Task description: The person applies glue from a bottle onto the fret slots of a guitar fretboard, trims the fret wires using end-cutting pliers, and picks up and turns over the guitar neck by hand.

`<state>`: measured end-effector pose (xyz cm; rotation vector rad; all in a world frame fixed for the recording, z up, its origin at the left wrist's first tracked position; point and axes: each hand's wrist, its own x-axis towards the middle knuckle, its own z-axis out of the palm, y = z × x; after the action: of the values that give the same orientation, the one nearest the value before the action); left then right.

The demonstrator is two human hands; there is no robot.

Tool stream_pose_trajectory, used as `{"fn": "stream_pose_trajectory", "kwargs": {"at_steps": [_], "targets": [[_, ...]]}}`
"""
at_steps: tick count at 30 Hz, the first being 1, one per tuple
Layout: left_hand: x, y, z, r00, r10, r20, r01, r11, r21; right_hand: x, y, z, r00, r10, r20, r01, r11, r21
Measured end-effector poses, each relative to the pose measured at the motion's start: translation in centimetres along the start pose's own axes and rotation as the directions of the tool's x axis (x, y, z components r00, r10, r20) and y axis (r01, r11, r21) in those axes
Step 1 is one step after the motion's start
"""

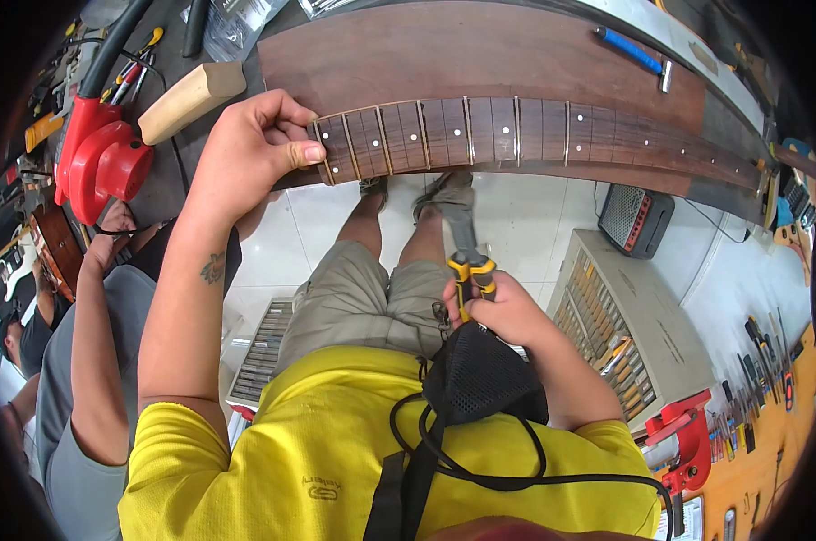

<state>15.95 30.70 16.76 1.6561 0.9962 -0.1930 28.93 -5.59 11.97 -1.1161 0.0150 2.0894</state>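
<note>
My left hand pinches the left end of a dark wooden fretboard, thumb on the near face and fingers at the far edge. White dot inlays run along the fretboard, and several metal frets cross its left and middle part. Toward its right end the fret lines show no metal that I can make out. Down by my lap, my right hand is closed around yellow-and-black handled pliers, whose grey jaws point up toward the bench. The pliers are apart from the fretboard.
On the brown work board lies a blue-handled hammer. A pale wood block and a red blower are at left, near another person's arm. Right of my legs stand a drawer cabinet and an amplifier.
</note>
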Motion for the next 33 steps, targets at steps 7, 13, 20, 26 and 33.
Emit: {"fn": "stream_pose_trajectory", "kwargs": {"at_steps": [7,13,20,26,33], "targets": [[0.0,-0.2,-0.1,1.000,0.004,0.001,-0.004,1.000,-0.008,-4.3,-0.2,-0.9,0.961,-0.133,-0.241,0.098,0.984,-0.151],[-1.2,3.6,-0.2,0.998,0.038,-0.046,-0.010,0.861,0.509,-5.2,-2.6,-1.2,0.975,-0.211,-0.075,0.216,0.975,0.053],[-2.1,7.8,5.2,0.741,0.667,-0.072,-0.538,0.655,0.531,-3.9,-2.9,0.2,0.945,-0.299,-0.130,0.291,0.953,-0.078],[-0.7,6.8,10.0,0.631,0.770,0.098,-0.721,0.536,0.439,-3.5,-2.9,2.7,0.836,-0.333,-0.437,0.191,0.922,-0.337],[-0.9,5.6,10.7,0.615,0.767,0.181,-0.754,0.506,0.419,-3.8,-3.5,4.3,0.762,-0.429,-0.485,0.098,0.817,-0.568]]}}
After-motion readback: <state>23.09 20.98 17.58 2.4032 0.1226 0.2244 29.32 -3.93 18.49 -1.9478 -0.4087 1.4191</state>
